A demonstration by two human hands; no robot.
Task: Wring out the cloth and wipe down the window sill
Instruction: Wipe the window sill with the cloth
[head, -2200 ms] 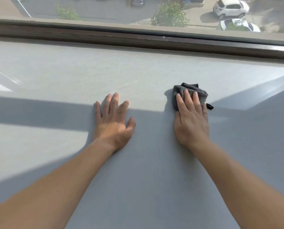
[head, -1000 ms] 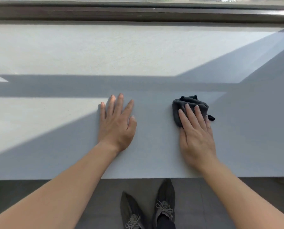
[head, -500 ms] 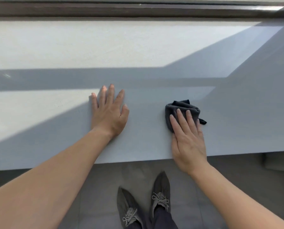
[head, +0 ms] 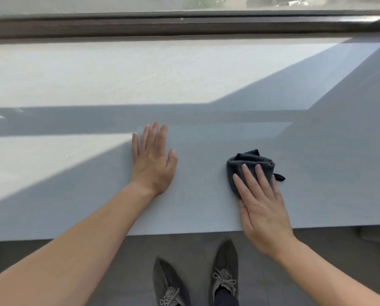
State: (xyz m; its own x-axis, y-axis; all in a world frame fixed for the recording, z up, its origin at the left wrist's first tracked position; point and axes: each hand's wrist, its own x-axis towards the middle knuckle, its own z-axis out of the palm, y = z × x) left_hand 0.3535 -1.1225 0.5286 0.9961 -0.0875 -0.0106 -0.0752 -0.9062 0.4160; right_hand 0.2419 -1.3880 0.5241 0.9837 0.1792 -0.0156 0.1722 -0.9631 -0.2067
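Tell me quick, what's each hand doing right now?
Left hand: open, flat on the window sill, holding nothing.
Right hand: open, straight fingers pressing the dark cloth onto the sill.

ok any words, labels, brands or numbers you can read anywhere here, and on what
None can be read.
Cloth: its black tab shows no print.
Shoes: no logo shows.
Sill and frame: blank.
Street through the glass: too blurred to read anything.
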